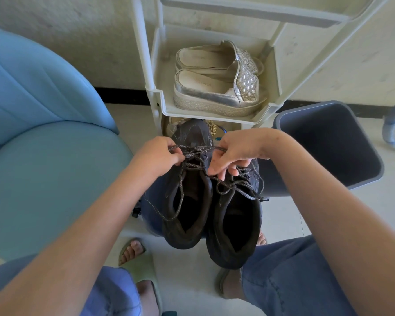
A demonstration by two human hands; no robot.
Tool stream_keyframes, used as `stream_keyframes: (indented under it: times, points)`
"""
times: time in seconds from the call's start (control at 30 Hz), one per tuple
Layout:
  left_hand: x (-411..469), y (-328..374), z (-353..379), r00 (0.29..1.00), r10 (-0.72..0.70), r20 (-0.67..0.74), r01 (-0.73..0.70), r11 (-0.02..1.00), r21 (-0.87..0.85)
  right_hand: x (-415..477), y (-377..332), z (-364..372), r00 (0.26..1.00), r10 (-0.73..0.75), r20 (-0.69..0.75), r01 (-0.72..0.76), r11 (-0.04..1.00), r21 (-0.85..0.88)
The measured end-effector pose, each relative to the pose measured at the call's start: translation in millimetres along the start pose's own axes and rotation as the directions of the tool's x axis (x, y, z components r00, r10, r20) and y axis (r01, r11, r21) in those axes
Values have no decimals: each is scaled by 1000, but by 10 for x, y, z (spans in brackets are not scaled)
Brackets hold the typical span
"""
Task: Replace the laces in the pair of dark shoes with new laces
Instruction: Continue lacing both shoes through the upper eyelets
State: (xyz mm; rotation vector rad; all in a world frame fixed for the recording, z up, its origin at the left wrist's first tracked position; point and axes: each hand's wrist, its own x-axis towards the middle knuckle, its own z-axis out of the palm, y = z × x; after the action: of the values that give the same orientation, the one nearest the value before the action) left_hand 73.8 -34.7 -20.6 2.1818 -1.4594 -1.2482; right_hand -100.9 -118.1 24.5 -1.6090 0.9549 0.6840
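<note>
Two dark shoes stand side by side in front of me, heels toward me: the left shoe (187, 201) and the right shoe (235, 226). Both carry grey speckled laces (235, 185). My left hand (160, 153) pinches a lace strand at the left shoe's upper eyelets. My right hand (233, 151) grips the same lace on the other side, with its fingers curled down over the shoes' tongues. A loose lace end (167, 215) hangs over the left shoe's collar. The right shoe's laces lie slack across its opening.
A pale shoe rack (160, 99) stands straight ahead with a pair of silver platform shoes (217, 87) on its shelf. A grey bin (328, 142) is at the right, a blue chair (43, 144) at the left. My feet in green slippers (141, 263) are below.
</note>
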Motion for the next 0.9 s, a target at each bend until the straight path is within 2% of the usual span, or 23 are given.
stream_keyframes:
  times: [0.1, 0.17, 0.23, 0.37, 0.6, 0.77, 0.9]
  points:
    - [7, 2, 9, 999, 16, -36, -15, 1000, 19, 57, 35, 16, 990, -23, -138, 29, 999, 43]
    - [20, 3, 3, 999, 13, -45, -13, 1000, 11, 120, 37, 49, 948, -100, -303, 106, 994, 3]
    - [40, -6, 4, 999, 0, -50, 0, 1000, -3, 182, -7, 108, 898, -202, -391, 198, 979, -50]
    - [79, -19, 15, 995, -47, -85, 49, 999, 15, 310, -131, 261, 896, -249, -368, 197, 965, -174]
    - [119, -46, 36, 994, -69, -90, 67, 997, -32, 383, -137, 331, 901, -221, -374, 162, 970, -181]
    - [40, 5, -7, 987, -122, 106, 125, 992, -22, 262, -103, 214, 931, -196, -308, 183, 981, -72]
    - [8, -7, 1, 987, -139, 86, 142, 989, -29, 203, -101, 148, 944, -228, -241, 222, 974, -52]
